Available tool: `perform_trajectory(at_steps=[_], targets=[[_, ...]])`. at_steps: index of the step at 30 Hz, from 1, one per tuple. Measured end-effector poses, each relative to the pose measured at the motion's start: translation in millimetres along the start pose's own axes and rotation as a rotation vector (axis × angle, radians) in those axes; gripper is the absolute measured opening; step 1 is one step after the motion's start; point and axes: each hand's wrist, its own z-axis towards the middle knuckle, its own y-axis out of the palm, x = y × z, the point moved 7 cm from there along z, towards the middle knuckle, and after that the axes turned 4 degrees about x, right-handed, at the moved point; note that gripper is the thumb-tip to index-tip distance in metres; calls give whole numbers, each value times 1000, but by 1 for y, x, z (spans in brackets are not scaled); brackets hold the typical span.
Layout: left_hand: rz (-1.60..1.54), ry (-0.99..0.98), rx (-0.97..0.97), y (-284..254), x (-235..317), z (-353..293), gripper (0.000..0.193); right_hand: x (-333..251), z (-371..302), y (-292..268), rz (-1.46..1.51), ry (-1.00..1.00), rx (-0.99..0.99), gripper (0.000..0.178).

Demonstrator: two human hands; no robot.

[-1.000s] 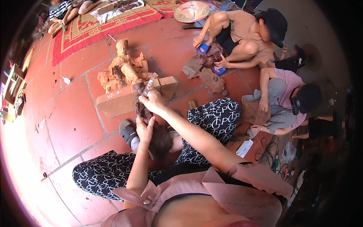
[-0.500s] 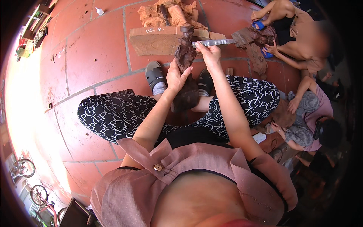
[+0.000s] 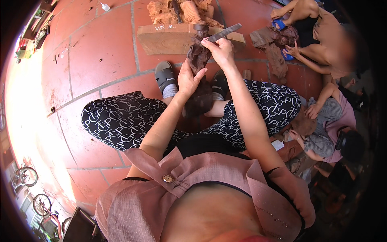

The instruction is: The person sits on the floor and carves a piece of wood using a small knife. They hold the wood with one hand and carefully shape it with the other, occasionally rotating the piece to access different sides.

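A dark brown wood carving (image 3: 198,57) of a figure stands between my feet, tilted toward the far wooden block. My left hand (image 3: 188,80) wraps round its lower part from the left. In my right hand (image 3: 221,51), thumb and fingers pinch a long, flat grey metal strip (image 3: 225,33), perhaps a scraper or file. One end of the strip meets the carving's upper right side; the other points up and right. My palm and fingers hide the exact contact. Under the carving a dark block (image 3: 199,101) shows between my shins.
Ahead lies a thick wooden block (image 3: 161,42), with a pale carved wood piece (image 3: 193,11) behind it. At right a person holds another dark carving (image 3: 284,37); a second person handles a round brown piece (image 3: 303,124). A small white bottle (image 3: 105,7) lies far left on the tiles.
The metal strip has swung from nearly level to slanting up and right, and its face now looks darker. My right hand has shifted slightly left; my left hand keeps its hold.
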Motion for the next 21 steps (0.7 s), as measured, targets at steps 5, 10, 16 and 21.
perform_trajectory(at_steps=[5, 10, 16, 21], targets=[[26, 8, -9, 1, 0, 0, 72, -32, -4, 1, -285, -150, -19, 22], [2, 12, -5, -1, 0, 0, 72, -41, 7, 6, -388, -197, -125, 26], [20, 2, -1, 0, -3, 0, 73, -38, 12, 10, -354, -104, -179, 23], [23, 3, 6, 2, -5, 0, 74, -26, 18, 13, -287, -85, -201, 23]])
